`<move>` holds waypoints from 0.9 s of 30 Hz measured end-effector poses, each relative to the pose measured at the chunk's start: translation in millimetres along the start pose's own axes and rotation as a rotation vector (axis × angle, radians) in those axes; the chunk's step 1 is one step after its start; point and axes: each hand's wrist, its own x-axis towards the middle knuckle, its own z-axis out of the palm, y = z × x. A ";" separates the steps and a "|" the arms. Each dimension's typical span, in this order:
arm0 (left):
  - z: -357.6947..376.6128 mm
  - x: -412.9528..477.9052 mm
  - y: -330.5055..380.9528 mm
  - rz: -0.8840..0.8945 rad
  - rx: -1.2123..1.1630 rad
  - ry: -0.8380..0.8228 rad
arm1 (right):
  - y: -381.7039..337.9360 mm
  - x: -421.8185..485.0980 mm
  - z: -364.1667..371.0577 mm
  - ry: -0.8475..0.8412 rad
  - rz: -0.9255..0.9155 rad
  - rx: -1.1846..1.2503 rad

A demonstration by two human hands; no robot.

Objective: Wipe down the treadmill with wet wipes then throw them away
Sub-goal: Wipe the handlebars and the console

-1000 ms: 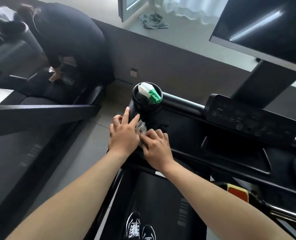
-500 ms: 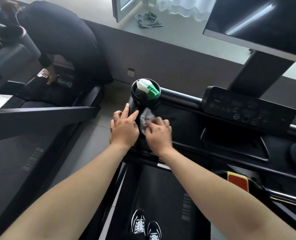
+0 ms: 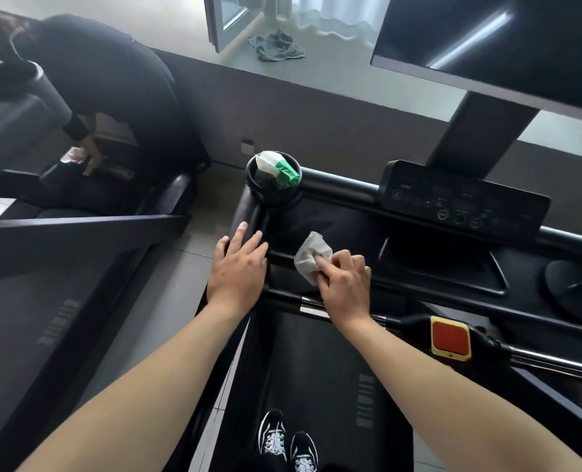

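Two black shoes [image 3: 288,444] stand on the belt [image 3: 334,369] of the treadmill [image 3: 419,277]. Up from them, the left hand [image 3: 238,267] lies flat on the left rail, fingers straight and spread, holding nothing. Just to its right, the right hand [image 3: 345,284] has its fingers curled round a crumpled white wipe [image 3: 310,255] and presses it on the dark tray of the console. A red button [image 3: 450,336] sits on the bar to the right. Farther on, a white and green pack [image 3: 277,165] stands in the cup holder [image 3: 272,197], beside the control panel [image 3: 460,199]. Above hangs a dark screen [image 3: 487,39]. Far left, another person [image 3: 112,97] bends over a second machine; a cloth [image 3: 276,47] lies on the floor.
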 end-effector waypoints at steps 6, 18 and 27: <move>-0.5 -0.5 3.5 -0.018 -0.009 0.001 | -63.6 21.7 15.5 -0.052 -0.067 0.009; 2.8 -0.8 1.0 0.017 -0.003 0.065 | -3.6 6.1 -1.9 0.018 -0.040 -0.078; 2.1 -0.2 5.6 0.037 -0.024 0.053 | -58.2 11.2 2.0 -0.187 0.058 -0.121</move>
